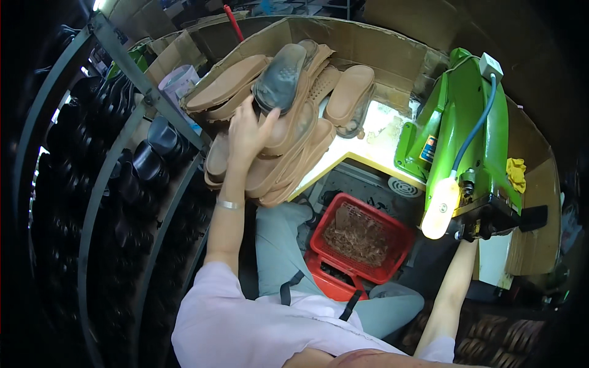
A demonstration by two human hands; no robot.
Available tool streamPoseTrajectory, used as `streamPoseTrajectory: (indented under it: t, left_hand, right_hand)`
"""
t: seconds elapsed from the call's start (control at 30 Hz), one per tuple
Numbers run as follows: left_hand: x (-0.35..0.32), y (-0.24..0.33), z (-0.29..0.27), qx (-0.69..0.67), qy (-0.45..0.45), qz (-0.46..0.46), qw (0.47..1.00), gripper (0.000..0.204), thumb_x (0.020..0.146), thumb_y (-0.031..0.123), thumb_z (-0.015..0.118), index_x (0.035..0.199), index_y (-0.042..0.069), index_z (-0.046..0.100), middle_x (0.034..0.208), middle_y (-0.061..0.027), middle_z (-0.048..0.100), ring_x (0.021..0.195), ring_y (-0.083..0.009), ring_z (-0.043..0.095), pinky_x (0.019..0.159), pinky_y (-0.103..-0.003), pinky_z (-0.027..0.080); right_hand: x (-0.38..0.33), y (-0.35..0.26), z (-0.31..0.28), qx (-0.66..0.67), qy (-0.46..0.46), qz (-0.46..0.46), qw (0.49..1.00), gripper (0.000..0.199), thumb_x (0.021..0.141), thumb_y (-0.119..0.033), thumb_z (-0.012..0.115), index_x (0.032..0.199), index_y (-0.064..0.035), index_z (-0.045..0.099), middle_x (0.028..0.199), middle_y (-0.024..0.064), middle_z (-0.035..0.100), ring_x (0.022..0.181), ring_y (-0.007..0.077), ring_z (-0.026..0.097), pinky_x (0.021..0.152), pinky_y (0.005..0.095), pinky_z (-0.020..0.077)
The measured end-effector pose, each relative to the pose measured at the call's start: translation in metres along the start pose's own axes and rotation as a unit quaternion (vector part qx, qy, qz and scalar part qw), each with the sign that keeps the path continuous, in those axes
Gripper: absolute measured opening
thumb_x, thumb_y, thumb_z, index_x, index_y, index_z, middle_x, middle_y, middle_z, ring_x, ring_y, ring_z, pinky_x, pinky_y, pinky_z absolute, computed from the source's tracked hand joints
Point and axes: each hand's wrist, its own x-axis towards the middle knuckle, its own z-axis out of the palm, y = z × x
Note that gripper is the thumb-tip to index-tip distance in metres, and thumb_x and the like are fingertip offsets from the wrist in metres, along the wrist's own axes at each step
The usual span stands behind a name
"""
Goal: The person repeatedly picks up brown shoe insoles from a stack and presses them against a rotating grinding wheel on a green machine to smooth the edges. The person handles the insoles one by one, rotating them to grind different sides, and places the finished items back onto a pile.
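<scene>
My left hand point(246, 130) reaches up to a heap of tan shoe soles point(288, 147) on the worktable and grips a dark translucent sole point(280, 78) that lies on top of the heap. A thin bracelet circles that wrist. My right arm stretches out toward the green machine point(469, 138) on the right. My right hand is hidden under the machine's front end, so what it holds cannot be seen.
A red plastic basket point(392, 230) with brown scraps sits between my knees. A metal rack point(123, 184) of black shoe parts fills the left. Cardboard walls point(368, 37) back the worktable. A yellow rag point(516, 173) hangs on the right.
</scene>
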Motion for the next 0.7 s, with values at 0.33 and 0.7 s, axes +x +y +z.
streamPoseTrajectory:
  t: [0.33, 0.7]
  left_hand:
    - [0.003, -0.005, -0.012, -0.571, -0.057, -0.219, 0.789, 0.059, 0.082, -0.006, 0.06, 0.135, -0.008, 0.033, 0.098, -0.014, 0.062, 0.088, -0.0172, 0.062, 0.075, -0.026, 0.052]
    - [-0.312, 0.115, 0.006, -0.652, -0.436, -0.401, 0.473, 0.066, 0.075, 0.003, 0.072, 0.133, -0.001, 0.04, 0.128, -0.0106, 0.052, 0.12, -0.0218, 0.048, 0.103, -0.035, 0.038]
  right_hand:
    - [-0.231, 0.015, -0.051, -0.179, -0.117, -0.069, 0.974, 0.029, 0.085, -0.004, 0.065, 0.113, -0.0022, 0.057, 0.104, 0.007, 0.062, 0.093, 0.0143, 0.058, 0.083, 0.0288, 0.048]
    - [-0.389, 0.016, -0.055, -0.068, -0.387, 0.153, 0.907, 0.06, 0.073, -0.002, 0.076, 0.127, 0.0062, 0.051, 0.121, 0.0102, 0.059, 0.111, 0.0156, 0.054, 0.1, 0.0307, 0.0397]
